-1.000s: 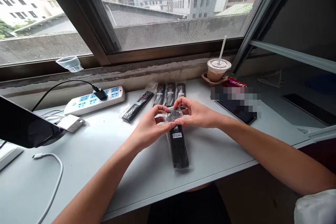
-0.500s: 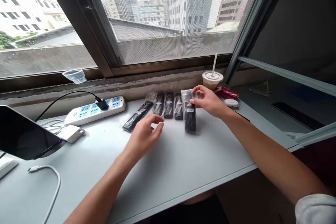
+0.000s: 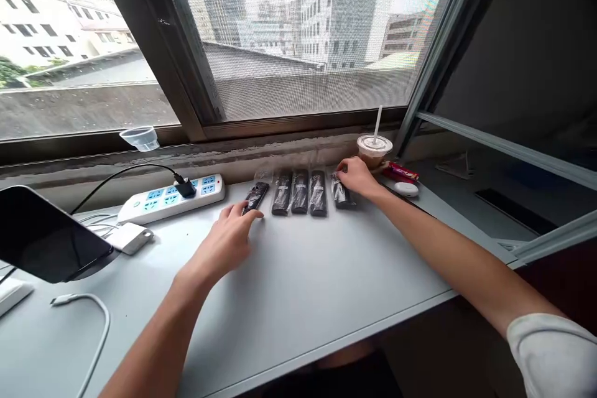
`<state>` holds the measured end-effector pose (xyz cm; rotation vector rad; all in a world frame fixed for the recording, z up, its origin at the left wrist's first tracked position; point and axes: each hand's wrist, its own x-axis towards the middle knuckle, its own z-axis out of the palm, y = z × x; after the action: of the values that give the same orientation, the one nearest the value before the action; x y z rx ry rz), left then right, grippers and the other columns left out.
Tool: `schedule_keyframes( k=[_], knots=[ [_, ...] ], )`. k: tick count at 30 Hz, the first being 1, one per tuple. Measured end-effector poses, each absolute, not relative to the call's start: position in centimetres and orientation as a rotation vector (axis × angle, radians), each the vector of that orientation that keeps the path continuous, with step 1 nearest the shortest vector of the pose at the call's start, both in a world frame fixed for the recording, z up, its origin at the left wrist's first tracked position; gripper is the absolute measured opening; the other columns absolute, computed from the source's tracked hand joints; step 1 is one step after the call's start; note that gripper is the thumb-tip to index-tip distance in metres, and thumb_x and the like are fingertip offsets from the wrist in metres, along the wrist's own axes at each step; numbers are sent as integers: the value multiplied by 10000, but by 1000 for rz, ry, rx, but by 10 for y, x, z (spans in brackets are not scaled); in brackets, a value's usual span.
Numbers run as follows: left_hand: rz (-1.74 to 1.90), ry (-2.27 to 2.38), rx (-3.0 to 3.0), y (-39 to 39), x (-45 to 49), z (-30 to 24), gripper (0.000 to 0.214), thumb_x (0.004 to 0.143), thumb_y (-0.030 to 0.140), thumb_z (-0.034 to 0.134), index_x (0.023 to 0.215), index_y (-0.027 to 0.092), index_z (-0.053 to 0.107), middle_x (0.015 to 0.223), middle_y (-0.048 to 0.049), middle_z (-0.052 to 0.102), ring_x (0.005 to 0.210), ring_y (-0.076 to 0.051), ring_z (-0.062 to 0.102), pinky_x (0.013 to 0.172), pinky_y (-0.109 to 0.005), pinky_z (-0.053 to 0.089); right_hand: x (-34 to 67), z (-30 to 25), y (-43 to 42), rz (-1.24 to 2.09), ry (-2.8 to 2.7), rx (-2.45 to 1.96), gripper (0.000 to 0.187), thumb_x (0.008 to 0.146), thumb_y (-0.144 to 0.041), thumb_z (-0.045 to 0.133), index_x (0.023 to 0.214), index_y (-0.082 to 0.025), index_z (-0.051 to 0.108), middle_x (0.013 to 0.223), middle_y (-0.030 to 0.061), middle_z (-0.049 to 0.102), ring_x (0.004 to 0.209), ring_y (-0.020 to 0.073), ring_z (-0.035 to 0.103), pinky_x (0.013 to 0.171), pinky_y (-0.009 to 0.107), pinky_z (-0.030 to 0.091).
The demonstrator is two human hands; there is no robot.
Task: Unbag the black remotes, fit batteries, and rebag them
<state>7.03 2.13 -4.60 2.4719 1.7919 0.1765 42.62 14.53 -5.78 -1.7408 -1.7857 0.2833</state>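
Note:
Several black remotes in clear plastic bags lie in a row on the grey desk [image 3: 298, 286] below the window. My right hand [image 3: 358, 176] rests at the far end of the rightmost bagged remote [image 3: 341, 193], fingers curled on its bag. My left hand [image 3: 224, 242] reaches forward with fingers stretched out, and its fingertips touch the near end of the leftmost bagged remote [image 3: 255, 196], which lies slightly askew. Three more bagged remotes [image 3: 300, 192] lie side by side between the two.
A white power strip [image 3: 168, 199] with a black plug sits at the back left, near a white adapter [image 3: 128, 237] and a dark tablet [image 3: 41, 236]. A white cable [image 3: 96, 323] loops at the left. An iced drink cup [image 3: 374, 149], a red packet [image 3: 403, 171] and a white case [image 3: 407, 189] stand at the right.
My right hand carried the bagged remote from the desk's middle to the right end of the row and laid it down. My left hand let go and moved to the leftmost remote.

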Motion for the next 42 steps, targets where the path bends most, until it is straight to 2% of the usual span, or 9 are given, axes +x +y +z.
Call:
schedule_keyframes(
  k=[11, 15, 19, 22, 27, 29, 33, 36, 42],
  knots=[
    [561, 1715, 2564, 38, 75, -64, 492, 956, 159, 401, 1355, 152, 688, 1518, -232, 542, 1481, -413, 435, 1175, -610, 436, 394, -29, 116, 193, -2057, -1836, 286, 1038, -342, 568, 1153, -143, 738, 1246, 224, 689, 1200, 367, 646, 1041, 431, 476],
    [683, 1750, 2571, 32, 90, -52, 417, 1012, 257, 423, 1298, 156, 708, 1464, -225, 579, 1452, -420, 440, 1151, -606, 455, 373, -30, 110, 287, -2071, -1898, 326, 1003, -424, 627, 1099, -126, 717, 1140, 267, 722, 1143, 425, 689, 942, 457, 515],
    [862, 1628, 2567, 25, 105, -44, 336, 1032, 285, 457, 1210, 193, 727, 1388, -181, 634, 1405, -369, 488, 1148, -562, 464, 359, -28, 119, 409, -2018, -1934, 276, 913, -338, 733, 1083, -125, 687, 1182, 285, 721, 1172, 433, 689, 904, 435, 524],
    [935, 1530, 2545, 21, 112, -42, 286, 1032, 281, 482, 1164, 224, 730, 1330, -144, 669, 1357, -344, 527, 1135, -544, 469, 356, -24, 128, 555, -1940, -1924, 315, 807, -262, 802, 1061, -137, 664, 1097, 253, 743, 1082, 404, 718, 807, 398, 536],
    [991, 1431, 2455, 15, 119, -37, 245, 1036, 319, 515, 1144, 250, 724, 1293, -111, 690, 1296, -324, 577, 1117, -527, 486, 363, -23, 137, 863, -1803, -1781, 288, 648, -233, 886, 753, -201, 620, 694, 87, 672, 756, 305, 698, 616, 349, 510],
    [1000, 1407, 2350, 12, 122, -34, 240, 1034, 362, 540, 1158, 252, 714, 1286, -105, 696, 1262, -317, 610, 1095, -517, 510, 369, -22, 134, 978, -1728, -1671, 276, 655, -251, 878, 760, -203, 627, 702, 59, 670, 720, 256, 677, 593, 326, 516],
    [1024, 1317, 1903, 4, 134, -29, 438, 950, 493, 700, 1298, 238, 625, 1368, -127, 671, 1264, -310, 654, 1037, -472, 571, 373, -19, 115, 1193, -1578, -1387, 287, 784, -336, 806, 1011, -215, 678, 981, 54, 760, 831, 185, 716, 703, 292, 598],
    [980, 1210, 1571, 0, 142, -29, 727, 850, 519, 825, 1427, 232, 490, 1464, -169, 610, 1240, -309, 689, 990, -462, 602, 366, -20, 94, 1461, -1244, -964, 408, 726, -333, 900, 1048, -225, 674, 1067, 41, 759, 953, 182, 730, 842, 321, 618],
    [1088, 1059, 1296, 9, 137, -26, 696, 816, 493, 880, 1313, 174, 513, 1106, -116, 778, 1035, -262, 761, 901, -406, 608, 367, -32, 63, 1599, -1000, -695, 374, 710, -339, 959, 944, -254, 680, 1084, -5, 766, 1034, 194, 718, 942, 360, 597]
  ],
)
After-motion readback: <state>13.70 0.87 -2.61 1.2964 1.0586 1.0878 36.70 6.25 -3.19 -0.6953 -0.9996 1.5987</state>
